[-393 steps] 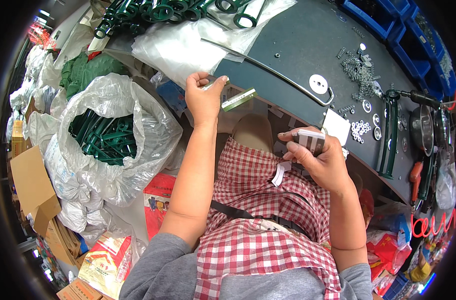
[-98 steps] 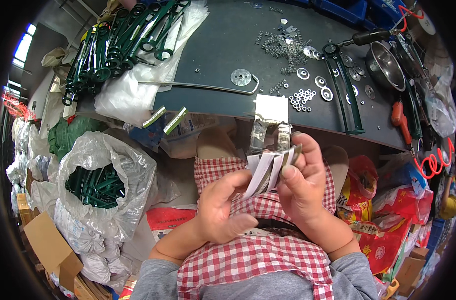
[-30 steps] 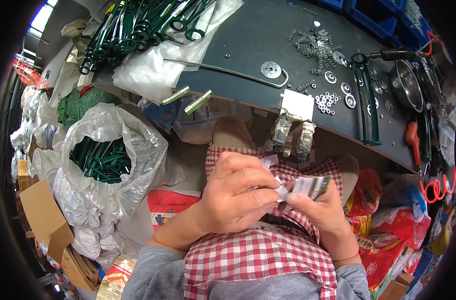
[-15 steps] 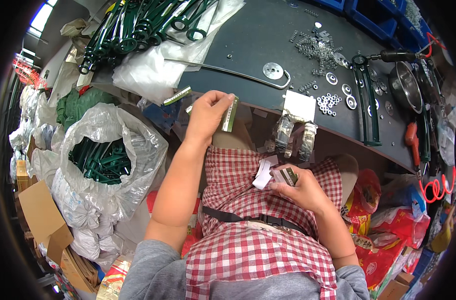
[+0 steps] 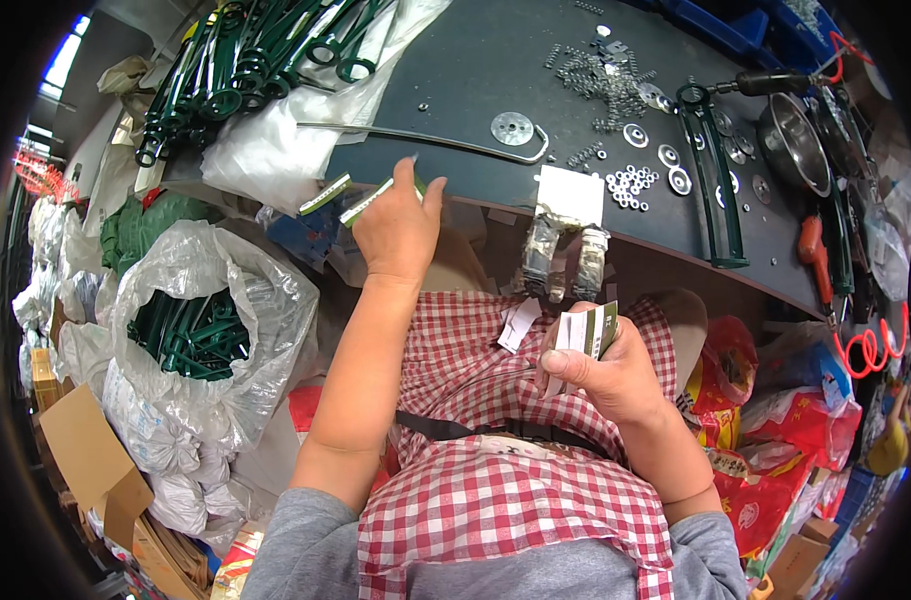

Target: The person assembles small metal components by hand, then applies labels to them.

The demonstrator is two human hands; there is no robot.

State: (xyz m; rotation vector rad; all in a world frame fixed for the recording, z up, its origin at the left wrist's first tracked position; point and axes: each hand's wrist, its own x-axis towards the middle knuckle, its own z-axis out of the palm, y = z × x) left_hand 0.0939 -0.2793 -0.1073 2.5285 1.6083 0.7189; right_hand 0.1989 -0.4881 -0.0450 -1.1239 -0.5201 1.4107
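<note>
A dark desk (image 5: 495, 100) fills the upper part of the view, its curved front edge lying just above the lap of a person in a red-and-white checked apron (image 5: 495, 500). To the left, a clear plastic sack (image 5: 205, 340) of green metal parts is stood open-mouthed on the floor, within easy reach, and more green parts (image 5: 245, 60) are heaped on white plastic at the desk's far left corner.

On the desk a long bent metal rod (image 5: 415, 140) ending at a round disc is laid flat, with washers and small springs (image 5: 615, 100) scattered to the right of it — apparently spread out so single pieces can be picked.

The left hand (image 5: 400, 225) is stretched up to the desk edge, its fingers closed on a narrow green-and-white label strip (image 5: 370, 200); a second such strip (image 5: 323, 194) is stuck just beside it, overhanging the edge, probably so that each can be pulled off freely.

The right hand (image 5: 610, 375) is held over the lap, fingers clenched around a small stack of label strips (image 5: 587, 332), kept fanned upward between thumb and forefinger — a supply ready at hand.
</note>
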